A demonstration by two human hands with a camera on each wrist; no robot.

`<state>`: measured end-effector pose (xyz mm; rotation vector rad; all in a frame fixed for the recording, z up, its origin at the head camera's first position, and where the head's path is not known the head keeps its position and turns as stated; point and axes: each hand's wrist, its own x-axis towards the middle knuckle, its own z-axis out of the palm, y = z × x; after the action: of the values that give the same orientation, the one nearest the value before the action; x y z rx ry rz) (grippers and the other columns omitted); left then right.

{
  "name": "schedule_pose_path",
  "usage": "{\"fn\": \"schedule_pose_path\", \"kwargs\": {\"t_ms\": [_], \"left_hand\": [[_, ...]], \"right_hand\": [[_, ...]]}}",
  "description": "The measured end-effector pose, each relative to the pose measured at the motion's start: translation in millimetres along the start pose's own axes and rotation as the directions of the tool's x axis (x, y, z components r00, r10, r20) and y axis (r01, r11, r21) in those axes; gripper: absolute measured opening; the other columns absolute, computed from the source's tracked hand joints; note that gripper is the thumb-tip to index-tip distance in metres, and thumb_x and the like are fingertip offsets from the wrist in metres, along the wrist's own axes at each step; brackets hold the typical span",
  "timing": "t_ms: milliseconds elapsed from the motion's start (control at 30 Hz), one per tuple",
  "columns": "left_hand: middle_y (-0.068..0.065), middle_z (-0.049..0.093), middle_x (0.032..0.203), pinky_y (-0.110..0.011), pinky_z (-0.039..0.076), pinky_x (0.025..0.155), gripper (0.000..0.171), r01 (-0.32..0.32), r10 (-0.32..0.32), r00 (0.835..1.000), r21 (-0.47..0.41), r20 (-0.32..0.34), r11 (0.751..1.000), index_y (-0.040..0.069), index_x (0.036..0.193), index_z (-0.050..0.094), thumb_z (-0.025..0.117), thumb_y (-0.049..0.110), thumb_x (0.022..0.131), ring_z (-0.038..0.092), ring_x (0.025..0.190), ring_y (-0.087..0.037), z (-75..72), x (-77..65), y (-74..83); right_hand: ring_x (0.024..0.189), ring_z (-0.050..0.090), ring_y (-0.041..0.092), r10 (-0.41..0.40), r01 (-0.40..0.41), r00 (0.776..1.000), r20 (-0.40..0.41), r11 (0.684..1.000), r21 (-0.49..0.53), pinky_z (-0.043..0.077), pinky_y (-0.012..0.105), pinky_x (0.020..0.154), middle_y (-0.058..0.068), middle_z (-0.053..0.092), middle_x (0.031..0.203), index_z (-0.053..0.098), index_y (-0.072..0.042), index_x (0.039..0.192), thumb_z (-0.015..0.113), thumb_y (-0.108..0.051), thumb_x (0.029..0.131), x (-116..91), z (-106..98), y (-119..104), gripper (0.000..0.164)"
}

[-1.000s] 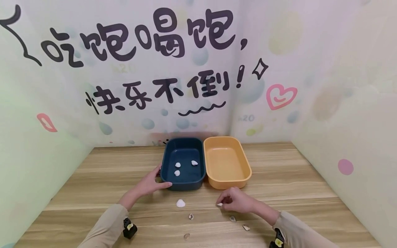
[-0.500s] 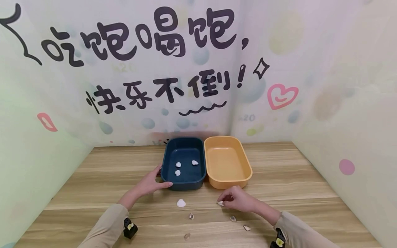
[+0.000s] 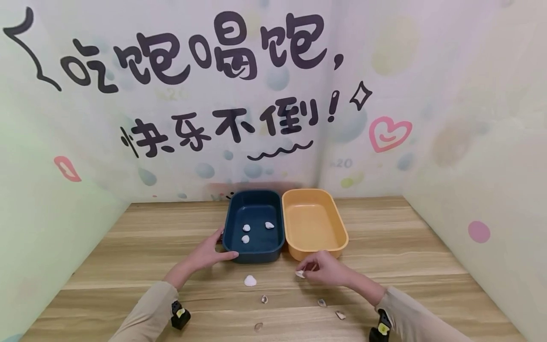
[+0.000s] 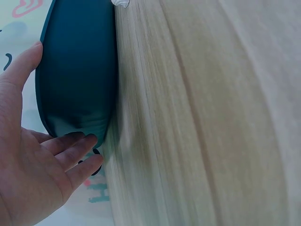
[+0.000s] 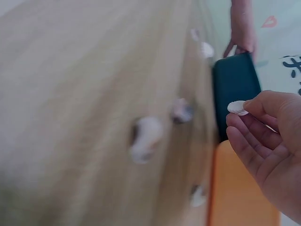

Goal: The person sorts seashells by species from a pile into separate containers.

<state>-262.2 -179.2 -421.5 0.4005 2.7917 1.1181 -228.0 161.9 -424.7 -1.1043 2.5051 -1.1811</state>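
Note:
My right hand (image 3: 325,268) pinches a white ribbed seashell (image 5: 237,108) between thumb and fingertips, just in front of the yellow bin (image 3: 314,223). At the near left corner of the dark blue bin (image 3: 256,258) is my left hand (image 3: 206,252). Its thumb rests on the rim, and its loosely extended fingers (image 4: 77,153) lie along the outer side. Inside the blue bin lie three white shells, among them one shell (image 3: 269,225) at the right. A larger white shell (image 3: 250,280) lies on the table before that bin.
Several small brownish shells are scattered nearer the front, such as one shell (image 3: 264,299) in the middle and another shell (image 3: 340,315) to the right. Both bins stand side by side near the printed back wall (image 3: 192,175) on the wooden table (image 3: 171,218).
My right hand has risen slightly and moved a little toward the yellow bin with the shell. My left hand keeps its place at the blue bin.

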Motion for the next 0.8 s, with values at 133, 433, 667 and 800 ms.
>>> {"fn": "schedule_pose_path", "kwargs": {"t_ms": [133, 433, 667, 800], "left_hand": [[-0.021, 0.044, 0.132, -0.053, 0.032, 0.098, 0.094, -0.008, 0.008, 1.0, -0.014, -0.004, 1.0, 0.002, 0.144, 0.018, 0.07, 0.043, 0.076, 0.043, 0.119, -0.032, 0.5, 0.6, 0.0], [-0.021, 0.044, 0.133, -0.054, 0.032, 0.097, 0.093, -0.012, 0.012, 1.0, -0.007, -0.014, 1.0, 0.004, 0.144, 0.02, 0.07, 0.042, 0.076, 0.043, 0.12, -0.033, 1.0, 1.1, 1.5], [-0.021, 0.043, 0.134, -0.056, 0.032, 0.096, 0.093, -0.014, 0.013, 0.999, -0.014, -0.034, 1.0, 0.006, 0.144, 0.022, 0.071, 0.043, 0.074, 0.042, 0.12, -0.035, 2.8, -1.1, -1.0], [-0.02, 0.04, 0.136, -0.057, 0.031, 0.097, 0.093, -0.01, 0.008, 0.999, -0.034, -0.049, 0.999, 0.006, 0.144, 0.022, 0.072, 0.041, 0.074, 0.04, 0.122, -0.035, 3.4, -0.6, -3.5]], "right_hand": [[0.066, 0.054, 0.002, 0.012, -0.012, 1.0, -0.005, 1.0, -0.011, 0.05, 0.02, 0.062, 0.001, 0.068, 0.083, 0.07, -0.003, 0.091, 0.062, 0.0, 0.082, 7.6, -7.1, -5.4, 0.012], [0.071, 0.057, 0.005, -0.011, 0.011, 1.0, 0.008, 1.0, -0.02, 0.051, 0.021, 0.067, 0.0, 0.068, 0.089, 0.07, -0.007, 0.094, 0.063, -0.005, 0.083, 25.6, -13.9, -18.3, 0.013], [0.073, 0.057, 0.006, -0.025, 0.024, 1.0, -0.01, 0.998, -0.049, 0.051, 0.021, 0.069, 0.0, 0.068, 0.088, 0.07, -0.007, 0.093, 0.063, -0.007, 0.083, 44.0, -18.4, -29.1, 0.012], [0.073, 0.057, 0.006, 0.004, -0.004, 1.0, -0.008, 0.998, -0.06, 0.05, 0.02, 0.069, -0.002, 0.068, 0.088, 0.071, -0.009, 0.093, 0.063, -0.007, 0.084, 53.5, -19.6, -35.0, 0.012]]}}
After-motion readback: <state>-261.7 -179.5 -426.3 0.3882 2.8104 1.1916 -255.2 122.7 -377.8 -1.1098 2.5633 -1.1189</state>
